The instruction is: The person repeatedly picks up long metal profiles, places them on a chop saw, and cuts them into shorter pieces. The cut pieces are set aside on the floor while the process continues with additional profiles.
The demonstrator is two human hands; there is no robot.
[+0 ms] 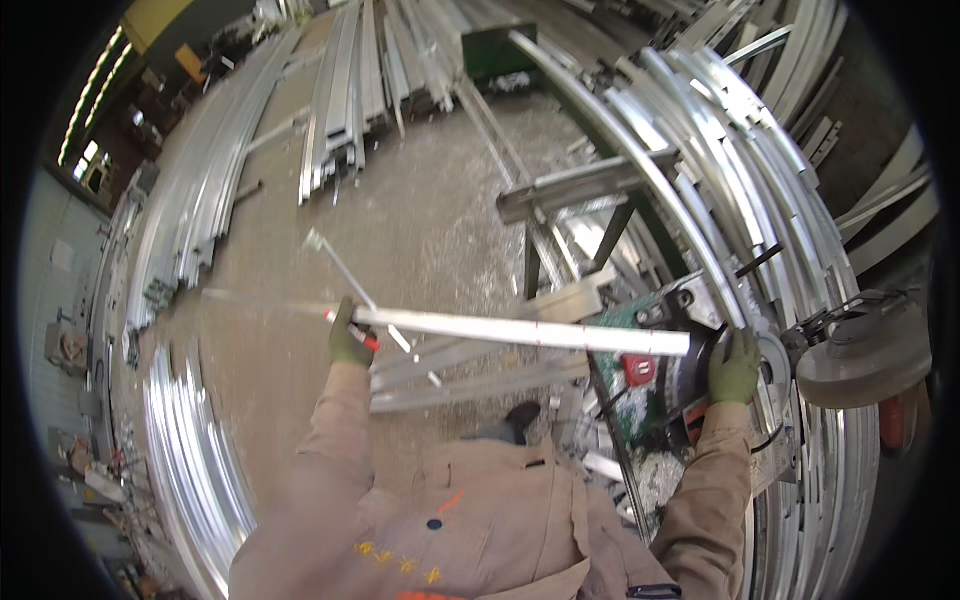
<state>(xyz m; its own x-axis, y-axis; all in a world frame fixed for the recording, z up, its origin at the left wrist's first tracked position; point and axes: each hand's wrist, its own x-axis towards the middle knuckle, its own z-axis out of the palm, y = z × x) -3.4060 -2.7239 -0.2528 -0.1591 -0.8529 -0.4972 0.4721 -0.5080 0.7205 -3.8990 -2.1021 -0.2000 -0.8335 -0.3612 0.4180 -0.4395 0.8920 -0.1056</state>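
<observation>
My left hand (348, 337), in a green glove, is closed round a long pale aluminium profile (540, 334) and a red marker (366, 341). Several faint reddish marks show along the profile, whose right end reaches over the bench of a cutting machine (632, 402). My right hand (735, 370), gloved too, closes over a long curved-looking aluminium bar (690, 225) lying along the machine; its fingertips are partly hidden. A red switch box (637, 370) sits on the bench just below the profile.
A round grey machine guard (858, 350) stands right of my right hand. Long aluminium stock (745, 165) is stacked behind the machine, with more bundles (195, 440) on the floor at left. A steel support stand (585, 190) rises ahead. Offcuts (603, 466) litter the floor near my feet.
</observation>
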